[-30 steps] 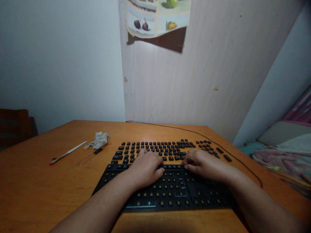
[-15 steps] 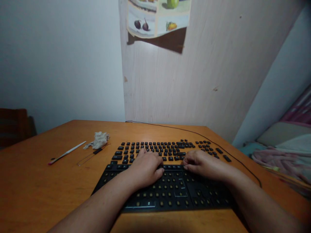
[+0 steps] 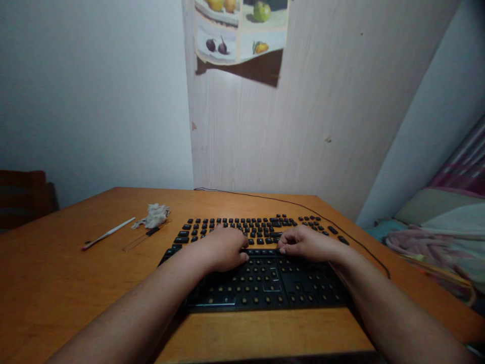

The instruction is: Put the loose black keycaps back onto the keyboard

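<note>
A black keyboard base [image 3: 265, 283] with its caps off lies on the orange wooden table [image 3: 76, 283], its bare switch posts showing. Rows of loose black keycaps [image 3: 242, 225] are laid out on the table just behind it. My left hand [image 3: 222, 248] rests on the base's far edge, fingers curled under, hiding whatever they touch. My right hand [image 3: 306, 242] sits beside it on the same edge, fingertips pressed together near the closest keycaps. What either hand grips is hidden.
A crumpled white cloth [image 3: 155, 215], a thin white stick [image 3: 108, 234] and a wire tool [image 3: 142, 238] lie to the left. A black cable [image 3: 265, 197] runs along the back. A wood panel with a fruit poster [image 3: 238, 30] stands behind; bedding [image 3: 435, 227] lies to the right.
The view has pulled back and tilted, so the table's near edge now shows. Both hands stay at the keyboard's far edge, with only slight shifts.
</note>
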Demonstrator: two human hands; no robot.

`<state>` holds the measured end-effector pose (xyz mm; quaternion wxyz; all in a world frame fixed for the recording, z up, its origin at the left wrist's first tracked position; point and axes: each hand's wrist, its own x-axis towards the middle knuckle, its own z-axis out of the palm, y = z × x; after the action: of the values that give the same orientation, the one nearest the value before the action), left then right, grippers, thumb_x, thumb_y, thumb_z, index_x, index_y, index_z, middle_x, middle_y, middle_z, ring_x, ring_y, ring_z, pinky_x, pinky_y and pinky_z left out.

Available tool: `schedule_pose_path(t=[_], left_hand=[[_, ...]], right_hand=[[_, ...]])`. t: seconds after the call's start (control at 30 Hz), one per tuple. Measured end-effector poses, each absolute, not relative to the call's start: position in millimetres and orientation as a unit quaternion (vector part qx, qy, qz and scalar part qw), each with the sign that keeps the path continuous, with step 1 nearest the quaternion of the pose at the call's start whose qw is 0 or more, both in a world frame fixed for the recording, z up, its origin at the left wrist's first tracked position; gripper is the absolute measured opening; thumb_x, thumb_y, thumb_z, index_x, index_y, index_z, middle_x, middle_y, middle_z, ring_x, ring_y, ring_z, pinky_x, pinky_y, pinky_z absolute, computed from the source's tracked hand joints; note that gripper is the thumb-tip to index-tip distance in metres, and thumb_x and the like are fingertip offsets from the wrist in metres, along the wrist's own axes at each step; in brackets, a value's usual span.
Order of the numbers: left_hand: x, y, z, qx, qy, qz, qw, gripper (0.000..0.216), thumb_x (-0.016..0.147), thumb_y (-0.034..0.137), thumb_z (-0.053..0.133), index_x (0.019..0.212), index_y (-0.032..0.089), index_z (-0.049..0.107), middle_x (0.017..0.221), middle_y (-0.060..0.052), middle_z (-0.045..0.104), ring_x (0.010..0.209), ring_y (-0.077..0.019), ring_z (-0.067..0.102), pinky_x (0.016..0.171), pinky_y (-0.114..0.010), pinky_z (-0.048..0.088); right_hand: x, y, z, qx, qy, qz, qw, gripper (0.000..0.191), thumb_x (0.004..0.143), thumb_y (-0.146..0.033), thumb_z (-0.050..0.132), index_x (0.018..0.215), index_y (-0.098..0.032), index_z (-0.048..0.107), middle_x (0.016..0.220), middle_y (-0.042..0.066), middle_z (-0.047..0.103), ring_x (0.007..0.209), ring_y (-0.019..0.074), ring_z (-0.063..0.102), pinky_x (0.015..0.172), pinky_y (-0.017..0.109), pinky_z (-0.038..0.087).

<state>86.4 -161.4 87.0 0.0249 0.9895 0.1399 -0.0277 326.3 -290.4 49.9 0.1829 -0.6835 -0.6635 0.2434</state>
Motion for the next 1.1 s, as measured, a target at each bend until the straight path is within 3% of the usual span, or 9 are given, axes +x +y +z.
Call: schedule_pose_path(t=[0.2,0.33,0.57,0.77,1.1], left_hand=[[108,-171,98,0.987,0.153,-0.024,0.036,0.021,0.081,0.033,0.058,0.090,0.023,0.074,0.089,-0.007,0.074,0.080,-0.0231,0.065,0.072,-0.034,0.048],[129,-173,84,0.987,0.138,0.032,0.073,0.021,0.081,0.030,0.057,0.091,0.024,0.075,0.089,-0.005,0.074,0.082,-0.0219,0.066,0.072,-0.031,0.048],[150,-175,47,0.986,0.103,0.098,0.093,0.023,0.084,0.032,0.056,0.094,0.025,0.076,0.094,-0.007,0.075,0.094,-0.0261,0.066,0.084,-0.037,0.046],[149,-181,43,0.981,0.109,0.135,0.091,0.023,0.087,0.034,0.053,0.082,0.023,0.073,0.086,-0.006,0.073,0.085,-0.0261,0.065,0.087,-0.045,0.040],[147,-183,45,0.975,0.128,0.128,0.127,0.017,0.085,0.034,0.057,0.079,0.023,0.069,0.083,-0.003,0.071,0.081,-0.0236,0.063,0.089,-0.046,0.034]], right_hand=[[324,-289,49,-0.685,-0.678,0.205,0.172,0.012,0.081,-0.027,0.059,0.080,-0.017,0.066,0.072,-0.001,0.063,0.066,0.0131,0.053,0.062,0.023,0.040],[319,-290,51,-0.680,-0.697,0.160,0.162,0.011,0.080,-0.024,0.059,0.078,-0.017,0.067,0.073,0.000,0.064,0.069,0.0145,0.055,0.064,0.025,0.038],[316,-292,53,-0.662,-0.728,0.114,0.141,0.010,0.083,-0.022,0.059,0.079,-0.017,0.067,0.075,0.001,0.065,0.071,0.0147,0.057,0.065,0.024,0.039],[320,-291,52,-0.657,-0.722,0.148,0.161,0.011,0.084,-0.024,0.060,0.083,-0.018,0.070,0.082,0.002,0.068,0.077,0.0160,0.061,0.071,0.025,0.043],[335,-297,55,-0.664,-0.707,0.170,0.175,0.017,0.082,-0.019,0.058,0.089,-0.018,0.073,0.083,0.002,0.069,0.080,0.0171,0.062,0.071,0.026,0.044]])
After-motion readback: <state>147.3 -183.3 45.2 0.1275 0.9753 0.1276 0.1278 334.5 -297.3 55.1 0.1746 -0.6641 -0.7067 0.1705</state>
